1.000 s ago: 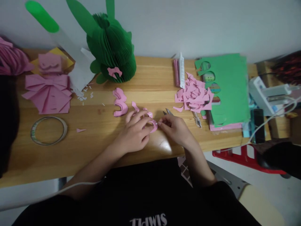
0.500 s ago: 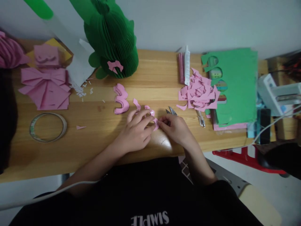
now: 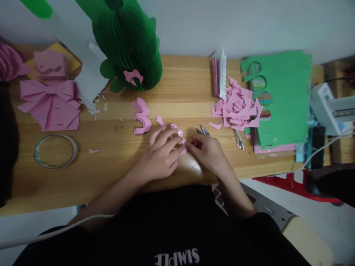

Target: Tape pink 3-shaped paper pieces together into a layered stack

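Note:
My left hand (image 3: 161,157) lies over a small curved pink paper piece (image 3: 184,147) on the table, its fingers spread and their tips touching the paper. At the right edge of that piece, the thumb and forefinger of my right hand (image 3: 205,150) are pinched on the paper. Scissors (image 3: 203,130) show their blades just behind my right hand; their handles are hidden under it. Left of the piece are a narrow pink strip (image 3: 160,123) and a stack of wavy pink cutouts (image 3: 142,116).
Behind stands a green honeycomb paper shape (image 3: 130,48). Pink scraps (image 3: 238,105), a glue tube (image 3: 222,74) and green sheets (image 3: 288,99) are at the right. A tape roll (image 3: 74,151) and a pink paper bow (image 3: 52,103) lie at the left.
The camera view has shifted slightly, so objects at the sides sit a little further outward. Both hands stay at the pink piece with almost no visible movement.

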Demonstrator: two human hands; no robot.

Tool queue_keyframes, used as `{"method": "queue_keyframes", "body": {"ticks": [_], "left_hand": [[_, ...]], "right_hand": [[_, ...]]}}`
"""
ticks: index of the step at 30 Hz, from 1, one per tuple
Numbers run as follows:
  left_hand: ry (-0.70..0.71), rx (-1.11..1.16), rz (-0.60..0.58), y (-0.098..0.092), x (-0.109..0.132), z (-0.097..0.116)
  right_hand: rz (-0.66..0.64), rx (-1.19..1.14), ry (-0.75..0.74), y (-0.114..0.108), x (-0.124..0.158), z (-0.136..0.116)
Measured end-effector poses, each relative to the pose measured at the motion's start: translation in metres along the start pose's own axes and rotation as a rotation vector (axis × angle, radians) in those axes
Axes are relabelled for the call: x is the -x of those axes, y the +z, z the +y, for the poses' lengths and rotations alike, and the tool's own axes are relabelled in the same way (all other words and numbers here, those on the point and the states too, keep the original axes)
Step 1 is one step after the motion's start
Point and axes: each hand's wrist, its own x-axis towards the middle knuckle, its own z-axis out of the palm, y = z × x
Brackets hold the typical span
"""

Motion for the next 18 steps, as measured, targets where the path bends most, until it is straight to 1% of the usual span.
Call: {"method": "queue_keyframes", "body": {"ticks": [8,18], "left_hand": [[0.013,-0.024,0.004,0.001,-0.002,0.002],[0.015,-0.075,0.050,-0.002,-0.002,0.004]], "right_hand": [[0.035,-0.052,0.002,0.001,0.000,0.001],[0.015,-0.311,0.024,0.001,0.000,0.011]]}}
